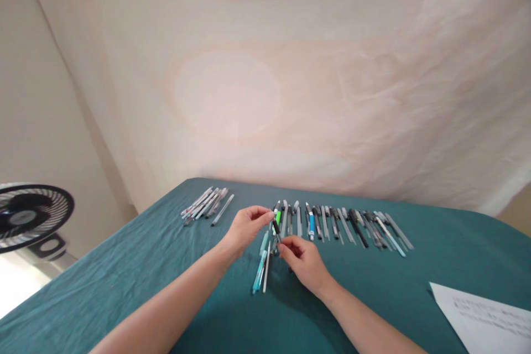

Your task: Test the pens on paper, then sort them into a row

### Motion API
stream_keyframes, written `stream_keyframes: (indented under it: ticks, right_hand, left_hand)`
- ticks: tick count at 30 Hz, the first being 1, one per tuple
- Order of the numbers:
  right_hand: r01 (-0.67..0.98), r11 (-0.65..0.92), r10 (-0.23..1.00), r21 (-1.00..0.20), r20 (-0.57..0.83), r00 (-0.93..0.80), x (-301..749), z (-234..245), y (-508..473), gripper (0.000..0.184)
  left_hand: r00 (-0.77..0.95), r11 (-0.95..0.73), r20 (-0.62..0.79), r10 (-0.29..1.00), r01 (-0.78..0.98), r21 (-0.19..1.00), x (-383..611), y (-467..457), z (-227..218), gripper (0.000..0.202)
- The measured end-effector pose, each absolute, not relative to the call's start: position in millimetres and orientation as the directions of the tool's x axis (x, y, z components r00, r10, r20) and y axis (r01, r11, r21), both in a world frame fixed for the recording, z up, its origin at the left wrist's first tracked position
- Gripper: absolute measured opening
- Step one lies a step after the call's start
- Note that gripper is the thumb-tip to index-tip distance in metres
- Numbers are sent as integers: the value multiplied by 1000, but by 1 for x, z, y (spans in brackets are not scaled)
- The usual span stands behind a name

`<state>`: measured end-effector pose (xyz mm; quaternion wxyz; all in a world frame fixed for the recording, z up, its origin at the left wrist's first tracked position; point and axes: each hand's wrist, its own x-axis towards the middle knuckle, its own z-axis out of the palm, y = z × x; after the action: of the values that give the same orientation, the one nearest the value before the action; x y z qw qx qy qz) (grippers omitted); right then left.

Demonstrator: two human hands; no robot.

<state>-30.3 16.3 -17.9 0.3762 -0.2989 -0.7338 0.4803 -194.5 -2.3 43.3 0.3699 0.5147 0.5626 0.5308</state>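
A pen with a black part (276, 227) is held above the table between my two hands. My left hand (248, 227) pinches its upper end between thumb and fingertips. Lower down, my right hand (304, 261) grips the same pen, fingers closed; whether a cap is on it I cannot tell. Just below the hands lie a few loose pens, among them a turquoise pen (259, 272) and a slim white pen (266, 272). Behind them, a long row of pens (326, 223) runs to the right, mostly clear, grey and black, with one blue-and-white pen (311, 224).
A pile of pens (206, 202) lies at the back left, with a single clear pen (223, 210) beside it. Dark green cloth (124, 282) covers the table. A printed paper sheet (485, 315) is at the front right, and a black fan (31, 218) stands at the left.
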Motion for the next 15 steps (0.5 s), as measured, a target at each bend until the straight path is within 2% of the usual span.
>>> stream_keyframes:
  ticks: [6,11,13,15]
  right_hand:
    - [133,417,781,-899,280,-558,-29,-16,15,19]
    - [134,445,766,-886,299,-569,-30,-13,14,19]
    - [121,419,789,-900,295,-539,-31,-15,16,22]
    - [107,358,834,-928,267,-482,-31,-18,19,25]
  left_hand:
    - [-364,-230,258,895,119,966,-214,6,57,31]
    - [-600,-521,418,683,1,853,-239,12,74,27]
    - [-624,-530,409,666,-10,848,-244,12,75,28]
    - [-547,-415,344,763,-6,910,-240,11,70,31]
